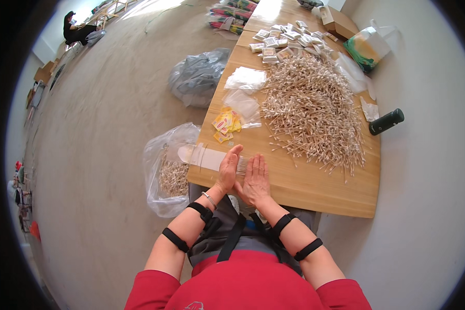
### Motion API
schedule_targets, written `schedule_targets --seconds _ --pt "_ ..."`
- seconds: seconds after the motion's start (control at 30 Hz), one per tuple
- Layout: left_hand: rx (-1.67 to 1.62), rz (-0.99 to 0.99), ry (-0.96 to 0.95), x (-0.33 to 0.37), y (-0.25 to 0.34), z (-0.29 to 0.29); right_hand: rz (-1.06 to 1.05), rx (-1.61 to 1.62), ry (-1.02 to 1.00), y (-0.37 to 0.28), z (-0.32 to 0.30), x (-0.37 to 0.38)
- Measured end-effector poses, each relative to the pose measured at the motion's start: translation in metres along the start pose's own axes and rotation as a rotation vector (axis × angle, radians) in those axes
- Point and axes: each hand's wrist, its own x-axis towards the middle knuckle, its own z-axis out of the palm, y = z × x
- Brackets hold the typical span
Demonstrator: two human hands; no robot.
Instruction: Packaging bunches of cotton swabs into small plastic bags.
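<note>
I am at the near end of a wooden table (341, 199), with bare floor (108, 186) to its left and a pale wall (423, 206) to its right. My left hand (228, 169) stands on edge, fingers straight and together; my right hand (256, 181) lies almost flat, palm down, fingers extended. Neither is curled around anything: a small row of cotton swabs (242, 165) sits in the gap between them, though what lies under my right palm I cannot tell. I judge this to be the evening-up step, the swabs being squared into a tidy batch; the next move calls for light, even pressure from both sides so the row stays aligned when gathered. Left of my hands lies a white strip (212, 159), and beyond it yellow printed cards (226, 123) and clear plastic bags (246, 79). Farther out are the big loose swab heap (315, 106) and a pile of filled packets (289, 39).
</note>
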Motion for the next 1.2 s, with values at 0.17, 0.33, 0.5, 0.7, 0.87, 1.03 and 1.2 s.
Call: schedule_targets --seconds 0.17,0.33,0.5,0.7,0.87,1.03,1.2 --pt "0.806 0.158 -0.084 -0.025 0.033 -0.009 -0.009 0.051 -0.028 0.002 -0.006 -0.001" --pt "1.293 0.265 -0.338 -0.055 0.051 -0.007 -0.009 -0.051 -0.028 0.006 0.0 -0.002" --pt "1.419 0.184 -0.413 -0.061 0.054 0.0 -0.028 -0.102 -0.016 0.006 0.003 -0.003" --pt "1.397 0.175 -0.423 -0.059 0.049 0.0 -0.026 -0.1 -0.014 0.007 0.002 -0.003" --pt "1.386 0.099 -0.44 -0.056 0.048 0.003 -0.038 -0.152 0.052 0.009 0.009 -0.003" --pt "1.437 0.096 -0.451 -0.055 0.051 0.005 -0.029 -0.144 0.026 0.006 0.005 -0.003" --pt "1.427 0.08 -0.451 -0.054 0.047 0.002 -0.026 -0.112 0.001 0.006 0.004 -0.003"
